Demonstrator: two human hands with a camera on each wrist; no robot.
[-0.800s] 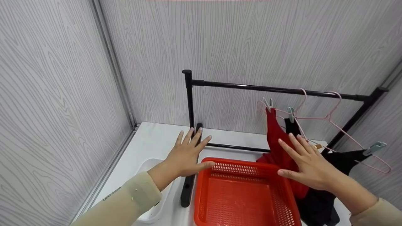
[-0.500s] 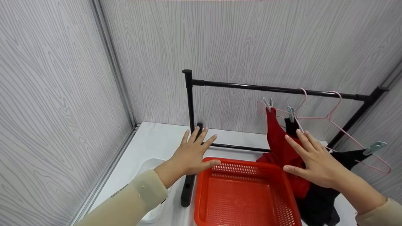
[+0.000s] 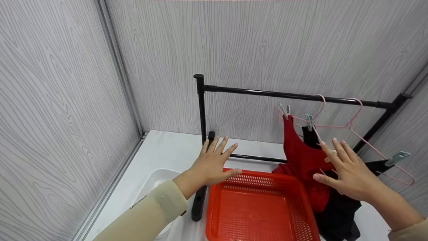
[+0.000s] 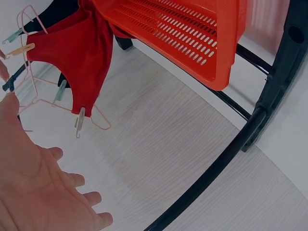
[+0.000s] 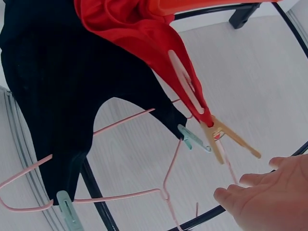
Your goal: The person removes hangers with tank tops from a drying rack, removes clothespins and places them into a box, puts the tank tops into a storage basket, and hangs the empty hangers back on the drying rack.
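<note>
My left hand [image 3: 210,167] is held with fingers spread over the left rim of a red plastic basket [image 3: 214,214], holding nothing. To the right, my right hand [image 3: 351,175] has its fingers stretched out in front of the hanging clothes, also with nothing in it. A red garment [image 3: 296,147] and a black garment [image 3: 337,217] hang from pink hangers [image 3: 332,126]. Grey and teal clothespins [image 3: 398,158] clip them. In the right wrist view, a tan clothespin [image 5: 216,136] grips the red strap near my fingertips.
A black rack [image 3: 260,93] stands on the white table [image 3: 170,147], its left foot [image 3: 198,206] beside the basket. A white basin [image 3: 155,179] lies partly under my left sleeve. Grey wood-grain panels [image 3: 240,43] enclose the back and sides.
Both hands have drifted to the right, fingers still spread. More of the red garment shows beside my right hand. The clothes, rack and basket stay in place.
</note>
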